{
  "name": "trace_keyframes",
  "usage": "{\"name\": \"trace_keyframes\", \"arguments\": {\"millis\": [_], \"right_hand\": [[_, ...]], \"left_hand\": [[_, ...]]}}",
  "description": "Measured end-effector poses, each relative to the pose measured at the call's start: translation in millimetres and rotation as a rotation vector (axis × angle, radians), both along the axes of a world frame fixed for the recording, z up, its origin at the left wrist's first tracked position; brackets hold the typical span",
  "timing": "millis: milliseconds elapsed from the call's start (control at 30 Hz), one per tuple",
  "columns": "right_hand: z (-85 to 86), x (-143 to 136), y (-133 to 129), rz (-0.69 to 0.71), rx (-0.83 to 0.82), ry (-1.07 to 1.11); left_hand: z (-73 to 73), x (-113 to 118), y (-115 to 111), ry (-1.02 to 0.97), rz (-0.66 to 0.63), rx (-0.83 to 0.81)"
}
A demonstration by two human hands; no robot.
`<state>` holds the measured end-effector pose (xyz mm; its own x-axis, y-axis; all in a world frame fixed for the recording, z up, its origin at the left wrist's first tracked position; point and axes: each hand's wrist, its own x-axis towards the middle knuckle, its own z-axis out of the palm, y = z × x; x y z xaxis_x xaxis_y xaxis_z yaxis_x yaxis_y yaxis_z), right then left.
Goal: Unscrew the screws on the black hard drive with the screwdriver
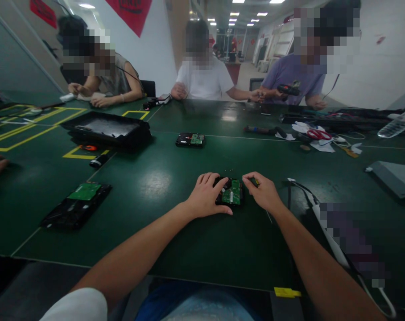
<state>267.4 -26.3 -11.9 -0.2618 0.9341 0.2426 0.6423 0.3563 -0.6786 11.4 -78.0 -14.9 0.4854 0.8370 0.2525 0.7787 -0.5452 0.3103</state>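
hard drive (232, 191), by the look of it, and it's lying board side up on the big green table (175, 240), straight ahead of the body, pinned there by the left hand (204, 196). that hand is spread across its left side, gripping it, fingers at the far edge and thumb by the near one. good brace, i'd say: press evenly, keep the palm low and leave the green board uncovered. over on the right, the right hand (264, 191) has its fingertips drawn together, closed on a small dark-and-yellow thing (256, 182), too little of it showing to name. light touch here, wrist steady, come in from above rather than scraping across the board. and around them, biggest first: black trays (109, 129) far left, a grey case (394, 178) off right, a black unit with a green panel (78, 203) nearer on the left, another drive (190, 139) beyond. a dark cable (289, 196) runs close by the right forearm, ready to snag it. smallest of all, tiny bits (231, 170) just past the drive, easy to brush away.
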Motion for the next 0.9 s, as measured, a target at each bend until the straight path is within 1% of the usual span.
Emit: {"name": "trace_keyframes", "arguments": {"millis": [133,233,367,433,500,633,733,800,833,900], "right_hand": [[-0.3,4,3,0.028,-0.115,0.032],[0.9,8,4,0.039,-0.250,0.108],[5.3,11,2,0.089,-0.491,0.222],[7.3,11,0,0.098,-0.574,0.271],[8.3,11,0,0.096,-0.610,0.295],[6.8,11,1,0.072,-0.590,0.308],[4.3,13,2,0.021,-0.472,0.262],[3.5,14,3,0.001,-0.326,0.169],[3.4,13,3,0.002,-0.248,0.116],[3.7,10,1,0.025,-0.122,0.031]], "left_hand": [[3.4,-3,1,-0.019,-0.059,-0.016],[7.3,-5,-4,-0.038,-0.177,-0.038],[9.2,-6,-4,-0.069,-0.348,-0.083],[8.3,-7,-1,-0.082,-0.378,-0.098],[6.9,-11,4,-0.085,-0.363,-0.093],[6.8,-24,9,-0.046,-0.237,-0.074],[10.8,-29,2,-0.001,-0.110,-0.041],[13.8,-24,-10,0.021,-0.023,0.003],[14.8,-18,-18,0.028,-0.004,0.031],[15.2,-1,-35,0.044,-0.010,0.072]]}}
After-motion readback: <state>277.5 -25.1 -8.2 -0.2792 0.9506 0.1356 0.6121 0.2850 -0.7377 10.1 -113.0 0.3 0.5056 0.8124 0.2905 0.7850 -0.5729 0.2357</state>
